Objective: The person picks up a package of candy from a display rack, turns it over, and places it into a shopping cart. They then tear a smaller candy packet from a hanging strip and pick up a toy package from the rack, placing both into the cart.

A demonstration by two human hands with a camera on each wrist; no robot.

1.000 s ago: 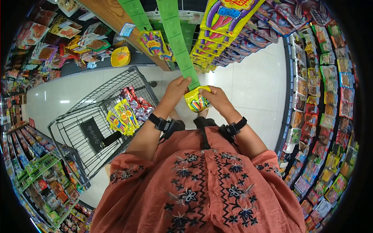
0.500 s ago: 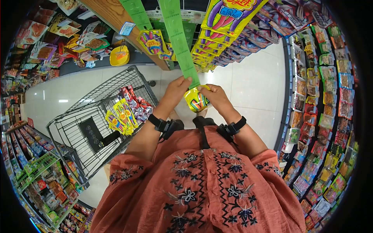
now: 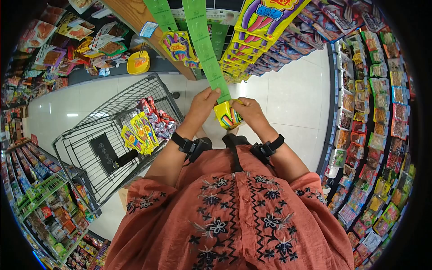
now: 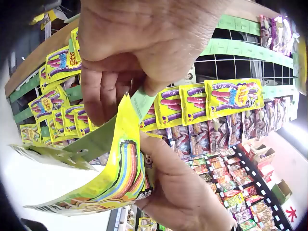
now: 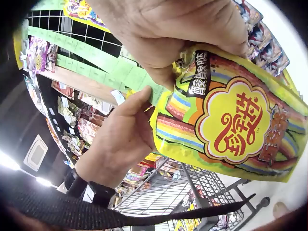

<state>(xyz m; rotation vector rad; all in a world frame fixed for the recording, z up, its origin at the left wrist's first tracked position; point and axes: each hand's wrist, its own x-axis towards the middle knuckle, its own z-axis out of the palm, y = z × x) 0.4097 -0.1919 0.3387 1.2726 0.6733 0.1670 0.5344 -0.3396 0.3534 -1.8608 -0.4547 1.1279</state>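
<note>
Floor (image 3: 299,87): pale glossy tiles, ahead of me and off to both sides between the displays.
Right-hand shelves (image 3: 377,135): packed with rows of bagged snacks, well apart from my hands.
Trolley (image 3: 104,153): black wire, standing on my left, its near side close to my left forearm.
Hanging stock: straight ahead, a long row of yellow packets (image 3: 258,27), with darker packets (image 3: 310,24) crowded just to their right.
Wooden panel (image 3: 130,22): slants in ahead and to the left, a few more yellow packets hanging next to it.
Green strip (image 3: 202,40): drops across the front of the display, hiding a slice of it, and runs down to my hands; a second strip (image 3: 159,13) hangs left of it.
Left hand (image 3: 202,107): my fingers and thumb pinch the strip near its lower end; from this wrist's view the hand blocks much of the rack.
Right hand (image 3: 253,112): my fingers are clamped on the top edge of the rainbow packet, covering a corner of it.
Rainbow packet (image 5: 231,115): yellow with striped candy printed on it, at the strip's lower end, between my hands.
Trolley load: yellow bags (image 3: 139,133) lying beside red-and-silver bags (image 3: 157,119).
</note>
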